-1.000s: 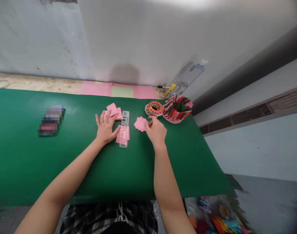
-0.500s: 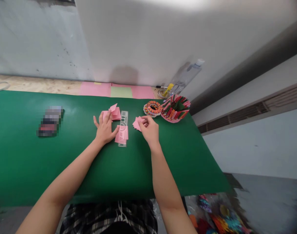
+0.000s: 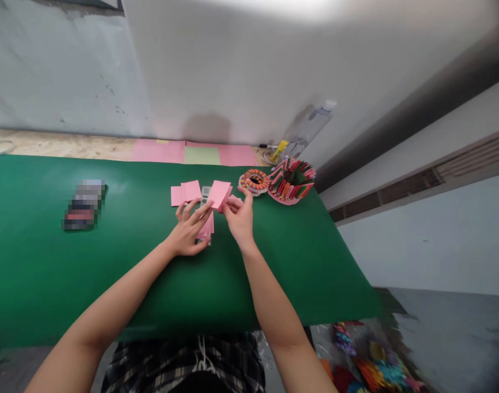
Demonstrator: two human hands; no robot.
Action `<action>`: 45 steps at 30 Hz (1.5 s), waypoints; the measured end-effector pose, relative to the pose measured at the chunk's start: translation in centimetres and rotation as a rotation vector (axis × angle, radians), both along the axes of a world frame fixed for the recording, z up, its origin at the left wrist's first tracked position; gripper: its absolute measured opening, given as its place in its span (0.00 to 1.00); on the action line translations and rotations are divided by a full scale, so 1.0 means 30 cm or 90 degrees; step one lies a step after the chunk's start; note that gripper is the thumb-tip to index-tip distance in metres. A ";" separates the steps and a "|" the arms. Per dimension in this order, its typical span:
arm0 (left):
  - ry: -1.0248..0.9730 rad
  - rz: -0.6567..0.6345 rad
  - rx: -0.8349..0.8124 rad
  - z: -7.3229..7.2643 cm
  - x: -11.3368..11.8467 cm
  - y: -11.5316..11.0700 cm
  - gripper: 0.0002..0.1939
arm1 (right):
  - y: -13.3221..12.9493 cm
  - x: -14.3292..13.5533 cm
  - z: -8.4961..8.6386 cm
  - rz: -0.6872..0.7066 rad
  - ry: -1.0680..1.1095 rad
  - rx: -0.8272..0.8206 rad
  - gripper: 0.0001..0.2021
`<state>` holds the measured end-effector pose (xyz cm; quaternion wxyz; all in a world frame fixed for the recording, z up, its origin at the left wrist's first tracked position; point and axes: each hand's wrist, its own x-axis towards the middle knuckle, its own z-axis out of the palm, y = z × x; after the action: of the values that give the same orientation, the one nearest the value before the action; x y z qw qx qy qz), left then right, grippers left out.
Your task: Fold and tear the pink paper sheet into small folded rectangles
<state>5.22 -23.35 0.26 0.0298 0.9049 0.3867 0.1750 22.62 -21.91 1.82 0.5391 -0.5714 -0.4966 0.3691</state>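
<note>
A folded pink paper [image 3: 220,194] stands partly raised between my two hands. My right hand [image 3: 240,219] is closed around its lower right side, with more pink paper partly hidden behind the fingers. My left hand [image 3: 187,233] reaches over the table with its fingers spread, the fingertips touching the left edge of that paper. Beneath the left hand lie a clear stencil ruler [image 3: 206,192] and pink paper pieces [image 3: 208,225], both partly covered. Just beyond the left fingers, a pile of pink paper squares [image 3: 191,191] rests on the green tabletop [image 3: 143,278].
A multicoloured paper ring [image 3: 254,181] and a larger folded-paper basket [image 3: 291,183] stand to the right. Behind them are a clear bottle [image 3: 310,128] and a yellow tube [image 3: 279,148]. A blurred-out dark object [image 3: 84,204] lies left. Pink sheets [image 3: 159,150] line the wall.
My left hand has shifted right from the left paper pile, over the ruler. My right hand has moved slightly left, and the folded pink paper is now between both hands.
</note>
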 end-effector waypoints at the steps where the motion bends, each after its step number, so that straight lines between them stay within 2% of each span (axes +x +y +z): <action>1: -0.003 -0.007 -0.002 0.003 -0.004 0.004 0.41 | 0.000 0.007 0.006 -0.009 -0.034 0.015 0.21; 4: -0.021 -0.047 -0.014 0.006 -0.025 0.024 0.39 | 0.003 0.040 0.028 -0.057 -0.179 0.057 0.09; 7: -0.017 -0.114 -0.051 -0.002 -0.046 0.046 0.43 | 0.004 0.081 0.050 -0.097 -0.305 0.137 0.06; 11: 0.008 -0.157 -0.087 -0.024 -0.053 0.061 0.46 | -0.002 0.127 0.075 -0.053 -0.377 0.221 0.06; 15: -0.003 -0.164 -0.098 -0.036 -0.050 0.061 0.40 | -0.017 0.165 0.095 0.066 -0.374 0.189 0.08; 20: -0.015 -0.183 -0.056 -0.032 -0.044 0.065 0.35 | -0.035 0.195 0.108 0.325 -0.412 0.110 0.10; 22: -0.031 -0.188 -0.039 -0.031 -0.039 0.069 0.34 | -0.038 0.191 0.110 0.361 -0.446 0.090 0.11; 27: -0.158 -0.165 0.018 -0.030 -0.038 0.077 0.31 | -0.039 0.164 0.109 0.336 -0.547 0.066 0.12; 33: -0.265 -0.146 0.006 -0.033 -0.046 0.085 0.27 | -0.034 0.119 0.083 0.303 -0.639 0.088 0.05; 36: -0.234 -0.134 0.005 -0.038 -0.041 0.085 0.28 | -0.028 0.078 0.059 0.282 -0.655 0.104 0.03; 39: -0.170 -0.142 0.014 -0.043 -0.036 0.082 0.28 | -0.023 0.041 0.039 0.269 -0.644 0.077 0.04; 45: -0.069 -0.145 0.015 -0.043 -0.039 0.080 0.29 | -0.022 0.033 0.026 0.310 -0.523 0.063 0.06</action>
<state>4.05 -20.96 -1.01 0.0600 0.9324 0.2774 0.2239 23.62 -22.57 2.59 0.2230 -0.5106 -0.8049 0.2043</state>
